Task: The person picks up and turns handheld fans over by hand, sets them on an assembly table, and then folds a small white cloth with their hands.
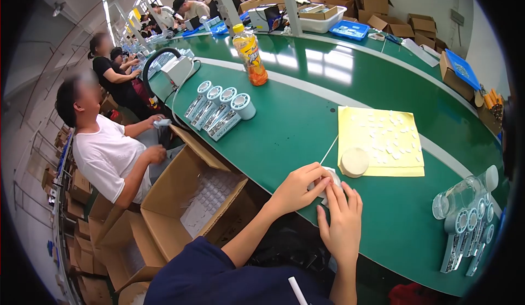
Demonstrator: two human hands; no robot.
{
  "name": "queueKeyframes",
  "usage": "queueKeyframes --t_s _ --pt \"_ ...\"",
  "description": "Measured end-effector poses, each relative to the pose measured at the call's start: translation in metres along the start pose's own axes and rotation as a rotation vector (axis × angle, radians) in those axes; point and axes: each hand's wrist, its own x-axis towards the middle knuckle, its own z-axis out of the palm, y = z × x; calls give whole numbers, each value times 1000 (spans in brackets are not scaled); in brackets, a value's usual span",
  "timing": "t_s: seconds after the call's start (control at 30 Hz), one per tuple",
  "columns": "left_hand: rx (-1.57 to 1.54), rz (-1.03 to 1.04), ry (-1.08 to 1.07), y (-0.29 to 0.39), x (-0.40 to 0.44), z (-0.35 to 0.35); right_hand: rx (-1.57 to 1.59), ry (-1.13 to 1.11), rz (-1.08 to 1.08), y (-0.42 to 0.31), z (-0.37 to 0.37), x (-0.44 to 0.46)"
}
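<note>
Near the table's front edge, my left hand pinches a small white object, mostly hidden under the fingers. From the other side my right hand presses its fingertips on the same object, thumb held apart. What the object is cannot be made out. Just beyond the fingers stands a round beige disc, overlapping the corner of a yellow sheet. Many small white pieces lie scattered on that sheet. A thin white stick lies to its left.
Pale blue handheld fans lie in a row at left; more fans lie at right beside a clear bottle. A drink bottle stands farther back. Open cardboard boxes sit left below the table; a seated co-worker is beyond.
</note>
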Motion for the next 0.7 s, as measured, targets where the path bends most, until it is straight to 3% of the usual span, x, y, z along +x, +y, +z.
queueKeyframes --t_s 0.7 --pt "-66 6 21 0 2 -3 142 -32 23 0 -3 0"
